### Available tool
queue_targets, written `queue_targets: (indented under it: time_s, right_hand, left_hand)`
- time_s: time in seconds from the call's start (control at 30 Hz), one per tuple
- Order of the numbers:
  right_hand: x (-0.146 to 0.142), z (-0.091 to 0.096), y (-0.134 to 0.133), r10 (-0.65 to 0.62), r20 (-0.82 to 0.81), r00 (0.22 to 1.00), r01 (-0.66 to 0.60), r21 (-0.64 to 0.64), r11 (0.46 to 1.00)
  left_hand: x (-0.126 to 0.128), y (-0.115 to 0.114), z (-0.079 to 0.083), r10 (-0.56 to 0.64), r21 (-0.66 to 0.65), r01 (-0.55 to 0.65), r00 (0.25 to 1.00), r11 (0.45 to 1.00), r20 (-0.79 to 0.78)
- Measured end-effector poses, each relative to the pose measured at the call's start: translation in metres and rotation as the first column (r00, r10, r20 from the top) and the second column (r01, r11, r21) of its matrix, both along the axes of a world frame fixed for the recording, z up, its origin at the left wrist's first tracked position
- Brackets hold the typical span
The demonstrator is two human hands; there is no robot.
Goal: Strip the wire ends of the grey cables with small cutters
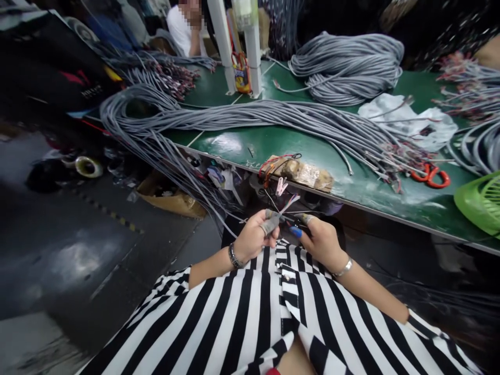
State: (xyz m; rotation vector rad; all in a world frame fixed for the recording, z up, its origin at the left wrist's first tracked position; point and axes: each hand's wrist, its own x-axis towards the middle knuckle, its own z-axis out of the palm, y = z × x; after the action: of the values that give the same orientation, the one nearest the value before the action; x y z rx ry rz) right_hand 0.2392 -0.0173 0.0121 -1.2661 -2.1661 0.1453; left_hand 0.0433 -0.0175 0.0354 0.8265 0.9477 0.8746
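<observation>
My left hand (253,237) and my right hand (318,239) meet over my lap, just below the edge of the green table (253,146). Both are closed in a pinch on the stripped end of a grey cable (284,205), whose thin coloured wires fan out above my fingers. Grey finger covers sit on my left fingertips. A bracelet is on each wrist. The cable's grey sheath runs off to the left, down from the table edge.
Long bundles of grey cable (250,117) lie across the table, and a coil (347,65) sits behind them. Red-handled scissors (432,176), a white cloth (406,122), a green fan (482,200) and a taped block with red wire (300,172) are nearby. Another person (187,28) sits opposite.
</observation>
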Motion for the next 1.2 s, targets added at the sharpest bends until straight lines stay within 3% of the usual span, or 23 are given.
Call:
queue_targets:
  time_s: [0.3,0.67,0.83,0.93,1.0,1.07,1.13,1.2]
  right_hand:
    - [0.001,-0.001,0.004,0.057,0.130,0.990,-0.063,0.045,0.997]
    - [0.000,-0.002,0.011,0.136,0.155,0.978,-0.158,0.140,0.978]
    - [0.000,-0.003,0.010,0.248,0.095,0.964,-0.259,0.130,0.957]
    - [-0.004,-0.005,0.005,0.309,-0.130,0.942,-0.311,0.006,0.950]
    - [-0.009,-0.005,0.003,0.176,-0.391,0.904,-0.243,-0.129,0.962]
    - [-0.018,-0.003,0.002,-0.041,-0.589,0.807,-0.162,-0.288,0.944]
    - [-0.027,0.000,0.004,-0.189,-0.685,0.704,-0.146,-0.400,0.905]
    - [-0.036,0.002,0.006,-0.239,-0.733,0.636,-0.171,-0.437,0.883]
  left_hand:
    - [-0.004,-0.002,-0.006,-0.019,0.120,0.036,0.989,0.992,-0.144]
    - [-0.012,-0.001,-0.004,-0.045,0.108,0.062,0.988,0.992,-0.150]
    - [-0.013,-0.001,-0.009,-0.034,0.137,0.054,0.989,0.989,-0.142]
    - [-0.012,0.001,-0.012,0.060,0.126,-0.047,0.993,0.991,-0.102]
    - [-0.011,0.001,-0.014,0.108,0.128,-0.096,0.990,0.987,-0.094]
    - [-0.009,-0.001,-0.015,0.130,0.149,-0.114,0.986,0.982,-0.103]
    - [-0.006,-0.003,-0.015,0.133,0.173,-0.114,0.986,0.978,-0.104]
    - [-0.002,-0.005,-0.015,0.117,0.185,-0.098,0.989,0.978,-0.095]
